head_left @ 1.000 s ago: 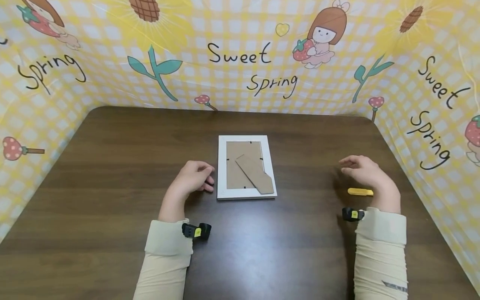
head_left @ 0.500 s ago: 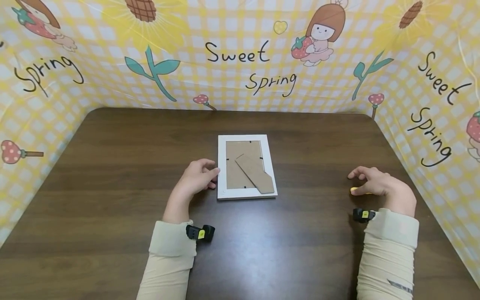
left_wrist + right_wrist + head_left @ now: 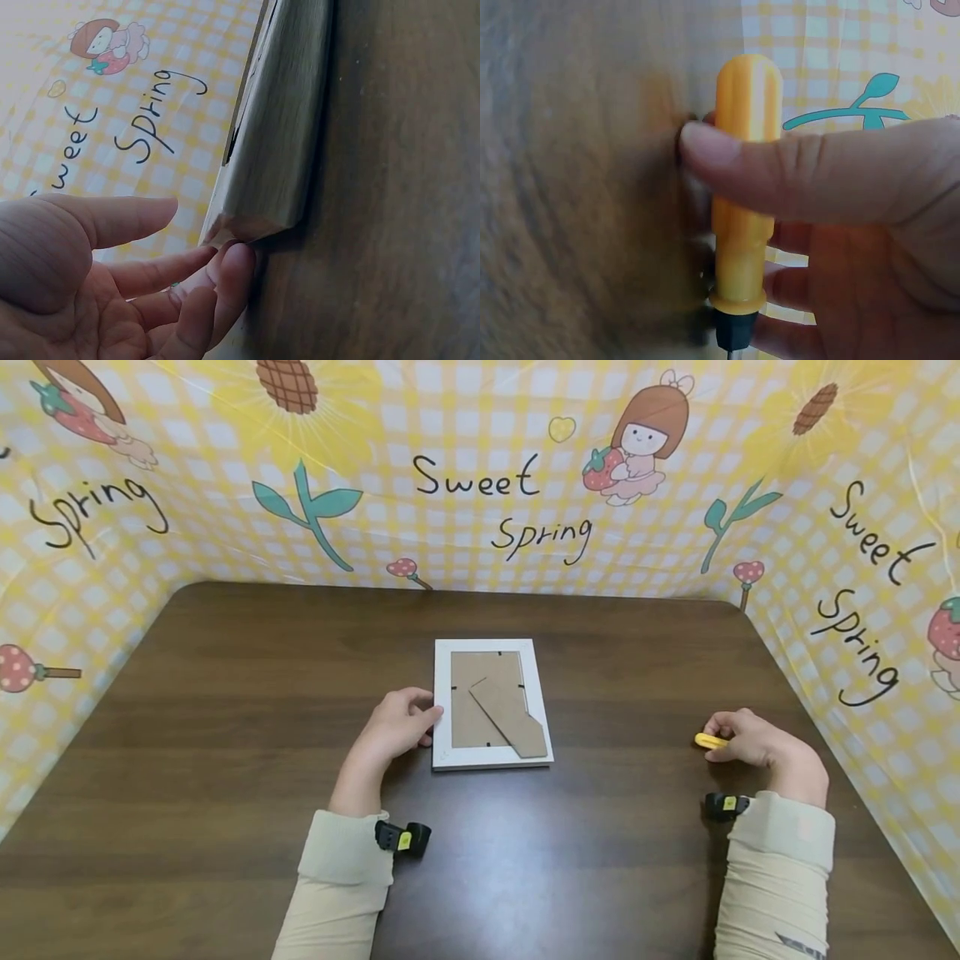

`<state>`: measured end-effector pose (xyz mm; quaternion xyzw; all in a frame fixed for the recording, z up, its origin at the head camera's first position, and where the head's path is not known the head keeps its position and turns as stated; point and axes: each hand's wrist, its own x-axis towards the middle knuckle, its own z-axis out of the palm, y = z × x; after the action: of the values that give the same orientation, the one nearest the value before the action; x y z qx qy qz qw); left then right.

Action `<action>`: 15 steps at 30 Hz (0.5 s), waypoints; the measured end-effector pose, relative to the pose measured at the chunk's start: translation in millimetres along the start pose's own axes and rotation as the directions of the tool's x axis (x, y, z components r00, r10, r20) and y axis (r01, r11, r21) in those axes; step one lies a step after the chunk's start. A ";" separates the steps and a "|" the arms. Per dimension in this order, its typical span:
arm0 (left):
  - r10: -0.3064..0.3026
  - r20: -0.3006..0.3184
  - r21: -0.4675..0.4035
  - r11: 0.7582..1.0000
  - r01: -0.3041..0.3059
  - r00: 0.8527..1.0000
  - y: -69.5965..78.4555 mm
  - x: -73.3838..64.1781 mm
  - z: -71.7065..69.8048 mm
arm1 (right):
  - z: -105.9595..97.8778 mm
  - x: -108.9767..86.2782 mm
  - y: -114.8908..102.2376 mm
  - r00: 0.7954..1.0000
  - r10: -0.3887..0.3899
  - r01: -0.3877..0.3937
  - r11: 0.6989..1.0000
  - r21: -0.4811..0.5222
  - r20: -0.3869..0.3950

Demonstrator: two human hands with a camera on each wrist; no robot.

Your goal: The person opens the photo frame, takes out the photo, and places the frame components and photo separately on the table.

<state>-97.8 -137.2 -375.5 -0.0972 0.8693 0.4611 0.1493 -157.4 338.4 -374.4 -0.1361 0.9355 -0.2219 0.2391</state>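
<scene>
A white photo frame point(image 3: 442, 727) lies back up on the table, showing its brown backboard point(image 3: 480, 693) with a folded stand leg and small black tabs. At its left side is my left hand point(image 3: 397, 722), thumb near the edge in the head view. In the left wrist view the fingertips point(image 3: 238, 259) meet the frame's edge point(image 3: 274, 135), while the thumb sits apart from it. Over on the right, my right hand point(image 3: 757, 747) grips a screwdriver point(image 3: 742, 247) by its yellow handle, thumb across it. Only the start of its metal shaft shows below the black collar.
The dark wooden table point(image 3: 247, 693) extends around both hands. A yellow checked cloth point(image 3: 465, 410) with printed figures and lettering hangs along the back and both sides. Each wrist carries a small black camera point(image 3: 402, 837).
My right hand has come down over the screwdriver and now grips its handle. My left hand has moved right, up to the frame's left edge. The frame stays in place.
</scene>
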 end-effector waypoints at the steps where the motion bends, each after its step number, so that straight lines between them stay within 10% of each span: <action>1: -0.002 -0.005 0.003 1.000 0.002 1.000 0.3 0.0 0.1 | -0.1 0.2 0.2 1.000 -0.006 0.006 1.000 -0.006 -0.005; 15: -0.011 -0.030 0.025 1.000 0.012 0.999 -1.0 4.0 3.7 | 1.0 2.3 -2.7 0.990 0.074 -0.056 0.988 0.144 -0.121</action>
<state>-100.6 -134.7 -379.6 -0.1072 0.8766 0.4478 0.1400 -158.4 334.9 -374.8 -0.0741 0.9347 -0.2873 0.1955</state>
